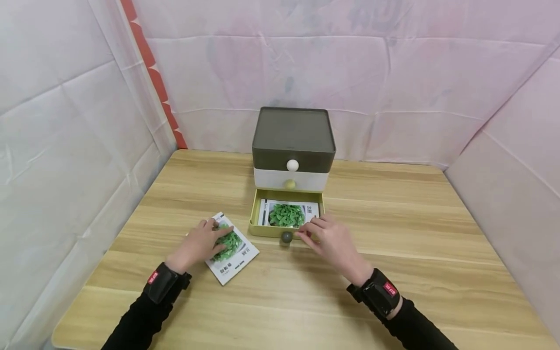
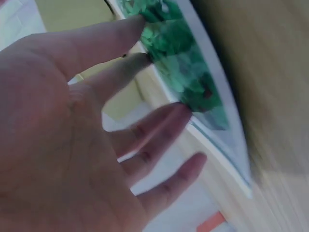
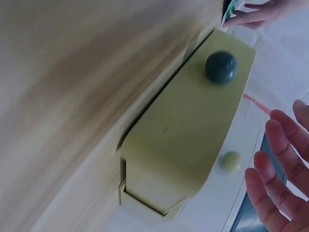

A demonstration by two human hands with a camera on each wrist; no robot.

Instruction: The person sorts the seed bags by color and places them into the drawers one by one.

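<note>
A small three-drawer cabinet (image 1: pixel 292 141) stands at the back middle of the wooden table (image 1: pixel 393 233). Its yellow bottom drawer (image 1: pixel 262 228) is pulled out, with a seed packet (image 1: pixel 286 214) showing green leaves lying inside. My right hand (image 1: pixel 325 236) hovers with relaxed fingers over the drawer's front edge, beside the dark knob (image 1: pixel 286 237); the knob (image 3: pixel 221 67) and drawer front (image 3: pixel 193 125) show in the right wrist view. A second packet (image 1: pixel 232 249) lies on the table left of the drawer, under my left hand (image 1: pixel 202 242), whose straight fingers (image 2: pixel 145 58) touch the packet (image 2: pixel 193 77).
Pale pink and white cloth walls enclose the table on three sides, with an orange strip (image 1: pixel 148 63) at the back left corner. The cabinet's white middle drawer (image 1: pixel 290 179) and dark top drawer (image 1: pixel 292 158) stand shut.
</note>
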